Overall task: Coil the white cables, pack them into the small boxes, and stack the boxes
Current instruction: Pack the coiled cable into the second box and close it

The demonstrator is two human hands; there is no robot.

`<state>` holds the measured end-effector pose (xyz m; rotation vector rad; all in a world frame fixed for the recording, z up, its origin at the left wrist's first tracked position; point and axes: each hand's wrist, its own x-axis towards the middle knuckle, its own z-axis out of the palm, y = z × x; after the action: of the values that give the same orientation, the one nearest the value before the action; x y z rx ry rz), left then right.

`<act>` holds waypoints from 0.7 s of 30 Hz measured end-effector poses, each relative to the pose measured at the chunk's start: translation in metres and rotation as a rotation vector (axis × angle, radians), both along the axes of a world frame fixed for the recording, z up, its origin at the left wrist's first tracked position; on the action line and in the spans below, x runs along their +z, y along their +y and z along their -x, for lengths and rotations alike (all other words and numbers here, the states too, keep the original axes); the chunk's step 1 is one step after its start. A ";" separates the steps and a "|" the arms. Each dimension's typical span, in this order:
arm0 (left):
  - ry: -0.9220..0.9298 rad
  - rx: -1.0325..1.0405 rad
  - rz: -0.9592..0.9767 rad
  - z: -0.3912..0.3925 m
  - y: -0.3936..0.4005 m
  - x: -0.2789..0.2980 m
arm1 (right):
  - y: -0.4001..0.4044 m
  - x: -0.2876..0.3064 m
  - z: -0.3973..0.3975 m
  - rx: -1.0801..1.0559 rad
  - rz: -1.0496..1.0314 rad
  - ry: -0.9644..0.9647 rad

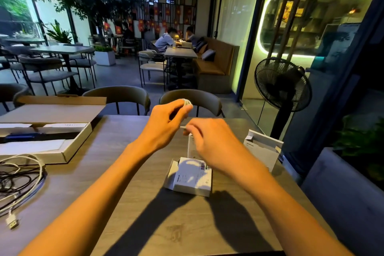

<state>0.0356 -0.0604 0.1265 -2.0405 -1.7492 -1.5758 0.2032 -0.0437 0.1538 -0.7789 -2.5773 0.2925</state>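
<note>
The left hand (166,122) is gripping a coiled white cable (187,103) in curled fingers. The right hand (209,143) is pinching the cable's loose end above a small box (191,176) lying on the tabletop (166,224).

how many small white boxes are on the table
3: one small white box lying below the right hand, one standing behind that hand, one open at the right edge.

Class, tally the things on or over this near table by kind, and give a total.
Small white boxes: 3
Large flat cardboard box: 1
Cable tangle: 1
Coiled white cable, held in both hands: 1
Total: 6
</note>
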 end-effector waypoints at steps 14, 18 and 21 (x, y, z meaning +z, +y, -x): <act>-0.591 -0.165 -0.003 -0.026 -0.012 0.026 | 0.038 0.019 -0.018 0.054 -0.150 0.340; -0.708 -0.165 0.083 -0.034 -0.013 0.027 | 0.031 0.010 -0.011 -0.059 -0.097 0.363; -0.820 -0.215 0.201 -0.034 -0.011 0.024 | 0.025 0.006 -0.006 -0.122 0.120 0.476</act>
<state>0.0701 -0.0717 0.1501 -1.8257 -1.9962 -2.6816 0.2093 -0.0186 0.1594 -0.7934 -2.0734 0.5278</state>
